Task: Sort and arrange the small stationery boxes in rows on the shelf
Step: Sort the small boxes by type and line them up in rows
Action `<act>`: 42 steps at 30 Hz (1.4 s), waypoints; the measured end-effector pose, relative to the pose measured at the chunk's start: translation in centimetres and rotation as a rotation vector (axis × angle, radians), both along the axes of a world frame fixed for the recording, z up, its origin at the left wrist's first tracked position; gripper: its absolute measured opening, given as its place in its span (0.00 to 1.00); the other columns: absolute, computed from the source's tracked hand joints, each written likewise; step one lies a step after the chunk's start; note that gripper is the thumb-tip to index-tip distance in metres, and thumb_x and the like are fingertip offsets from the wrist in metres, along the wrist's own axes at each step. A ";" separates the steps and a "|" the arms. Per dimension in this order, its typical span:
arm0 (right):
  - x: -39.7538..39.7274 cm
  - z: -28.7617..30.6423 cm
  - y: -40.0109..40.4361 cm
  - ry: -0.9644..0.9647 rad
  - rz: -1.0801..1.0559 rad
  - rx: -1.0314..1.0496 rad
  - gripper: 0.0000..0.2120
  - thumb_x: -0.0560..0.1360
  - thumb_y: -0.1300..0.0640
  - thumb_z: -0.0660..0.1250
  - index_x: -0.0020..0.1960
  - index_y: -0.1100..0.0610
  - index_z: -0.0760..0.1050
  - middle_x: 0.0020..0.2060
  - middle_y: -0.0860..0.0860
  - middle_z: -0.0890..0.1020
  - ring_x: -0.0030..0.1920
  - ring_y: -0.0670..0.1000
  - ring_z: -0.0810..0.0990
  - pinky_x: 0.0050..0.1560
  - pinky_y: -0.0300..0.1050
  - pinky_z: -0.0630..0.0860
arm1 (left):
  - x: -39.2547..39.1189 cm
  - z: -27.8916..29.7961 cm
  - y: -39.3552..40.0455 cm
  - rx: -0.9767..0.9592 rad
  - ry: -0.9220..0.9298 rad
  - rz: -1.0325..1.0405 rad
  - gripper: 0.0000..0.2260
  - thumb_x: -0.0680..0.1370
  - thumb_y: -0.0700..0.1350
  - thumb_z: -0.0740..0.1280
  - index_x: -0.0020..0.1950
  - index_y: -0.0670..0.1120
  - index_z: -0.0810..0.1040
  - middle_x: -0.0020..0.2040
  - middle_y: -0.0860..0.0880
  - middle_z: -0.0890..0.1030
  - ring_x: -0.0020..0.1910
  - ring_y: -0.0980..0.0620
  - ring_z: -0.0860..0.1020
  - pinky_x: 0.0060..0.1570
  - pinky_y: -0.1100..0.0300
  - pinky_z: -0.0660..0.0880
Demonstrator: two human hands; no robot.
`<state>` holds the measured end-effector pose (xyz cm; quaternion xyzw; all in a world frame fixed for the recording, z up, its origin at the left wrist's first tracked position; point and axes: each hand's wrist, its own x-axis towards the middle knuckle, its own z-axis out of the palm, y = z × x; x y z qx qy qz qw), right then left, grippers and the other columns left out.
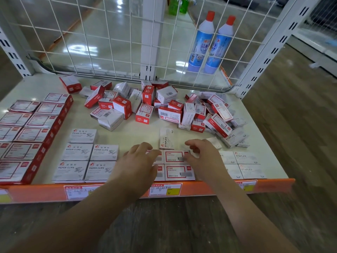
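Hands over front row: my left hand rests flat, fingers relaxed, on red staple boxes; right hand fingertips, loosely curled, touch rear box.

Red-and-white boxes with red-outlined white panels line the near left of a cream shelf, its front edge bright orange. Beside them sit white paper-clip boxes with grey print and a small red logo. Red-framed white staple boxes lie at near centre, plain white staple boxes at near right. A jumble of red, white and grey boxes fills the far side. White wire grid backs the shelf; beyond it stand two blue-and-white bottles with red caps, and green bottles farther off. Price labels are red-bordered, white and yellow.
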<state>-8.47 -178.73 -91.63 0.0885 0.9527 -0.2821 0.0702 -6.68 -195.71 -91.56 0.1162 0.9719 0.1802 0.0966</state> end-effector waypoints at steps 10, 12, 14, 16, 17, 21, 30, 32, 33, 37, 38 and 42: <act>-1.5 0.0 -1.3 0.056 0.032 0.003 0.15 0.77 0.56 0.62 0.64 0.51 0.72 0.61 0.48 0.74 0.60 0.47 0.73 0.58 0.38 0.69 | -0.5 -0.3 -1.5 0.068 0.054 0.034 0.15 0.80 0.52 0.57 0.66 0.53 0.70 0.61 0.57 0.69 0.57 0.59 0.66 0.53 0.67 0.68; -1.5 0.2 -0.7 0.053 0.011 -0.016 0.15 0.77 0.57 0.62 0.64 0.52 0.72 0.61 0.49 0.74 0.59 0.46 0.73 0.57 0.37 0.68 | -0.3 -0.2 -1.0 0.073 0.035 0.001 0.15 0.80 0.52 0.57 0.67 0.55 0.69 0.62 0.57 0.68 0.60 0.59 0.66 0.56 0.66 0.68; -1.4 0.5 0.1 0.056 -0.010 -0.009 0.15 0.77 0.59 0.62 0.64 0.52 0.72 0.61 0.49 0.75 0.58 0.46 0.73 0.58 0.37 0.68 | -0.2 -0.1 -0.3 0.080 0.022 -0.028 0.16 0.80 0.52 0.57 0.68 0.55 0.67 0.63 0.58 0.67 0.62 0.58 0.66 0.58 0.65 0.67; -1.2 0.7 1.1 0.071 -0.043 -0.003 0.15 0.77 0.59 0.63 0.64 0.53 0.73 0.60 0.49 0.76 0.58 0.45 0.74 0.59 0.39 0.68 | -0.2 0.2 0.5 0.087 0.021 -0.055 0.16 0.80 0.52 0.56 0.69 0.55 0.66 0.65 0.57 0.66 0.63 0.57 0.66 0.57 0.65 0.69; -1.1 0.8 1.7 0.080 -0.060 -0.002 0.15 0.77 0.59 0.63 0.64 0.53 0.73 0.60 0.49 0.77 0.58 0.46 0.74 0.60 0.40 0.69 | -0.2 0.3 0.9 0.094 0.023 -0.072 0.17 0.80 0.52 0.56 0.69 0.55 0.65 0.66 0.57 0.66 0.64 0.57 0.66 0.57 0.65 0.70; -0.6 1.1 3.7 0.113 -0.142 -0.034 0.16 0.76 0.59 0.66 0.63 0.53 0.74 0.60 0.48 0.76 0.59 0.47 0.74 0.61 0.42 0.69 | -0.3 0.3 2.8 0.108 0.049 -0.159 0.17 0.80 0.51 0.56 0.70 0.53 0.65 0.68 0.56 0.67 0.65 0.57 0.66 0.61 0.64 0.68; -0.4 0.8 6.6 0.085 -0.177 0.024 0.19 0.77 0.58 0.63 0.67 0.53 0.70 0.64 0.50 0.74 0.61 0.50 0.73 0.60 0.41 0.69 | -0.8 0.0 5.4 -0.004 0.030 -0.238 0.19 0.80 0.50 0.58 0.72 0.54 0.63 0.69 0.56 0.67 0.66 0.55 0.66 0.66 0.56 0.66; -0.8 0.5 6.6 0.065 -0.154 0.029 0.20 0.77 0.58 0.64 0.68 0.53 0.69 0.63 0.50 0.74 0.61 0.50 0.73 0.61 0.42 0.69 | -1.0 0.1 5.6 -0.017 0.038 -0.235 0.19 0.80 0.50 0.58 0.71 0.53 0.64 0.67 0.55 0.68 0.64 0.54 0.68 0.64 0.57 0.68; -1.0 0.3 6.6 0.060 -0.141 0.032 0.20 0.76 0.57 0.64 0.68 0.53 0.69 0.63 0.50 0.74 0.61 0.50 0.73 0.62 0.44 0.69 | -1.1 0.2 5.7 -0.021 0.043 -0.235 0.18 0.80 0.50 0.58 0.70 0.53 0.64 0.66 0.55 0.69 0.63 0.54 0.68 0.63 0.57 0.70; -1.5 -0.2 6.8 0.085 -0.146 0.046 0.19 0.76 0.56 0.65 0.67 0.52 0.70 0.62 0.49 0.75 0.60 0.49 0.74 0.58 0.40 0.69 | -1.4 0.3 6.0 -0.042 0.052 -0.246 0.17 0.80 0.50 0.59 0.69 0.52 0.66 0.64 0.54 0.69 0.60 0.54 0.69 0.58 0.58 0.73; -1.5 -0.2 6.9 0.107 -0.162 0.048 0.18 0.76 0.55 0.65 0.66 0.52 0.71 0.61 0.49 0.75 0.59 0.49 0.74 0.56 0.40 0.68 | -1.5 0.3 6.0 -0.047 0.047 -0.248 0.17 0.80 0.50 0.59 0.69 0.52 0.66 0.64 0.54 0.69 0.60 0.54 0.69 0.58 0.58 0.73; -1.8 -0.1 7.4 0.198 -0.242 0.054 0.15 0.76 0.55 0.65 0.63 0.52 0.73 0.58 0.49 0.76 0.54 0.47 0.75 0.54 0.39 0.70 | -1.8 0.4 6.3 -0.068 0.037 -0.238 0.16 0.80 0.50 0.60 0.68 0.52 0.67 0.62 0.54 0.70 0.59 0.53 0.70 0.58 0.58 0.74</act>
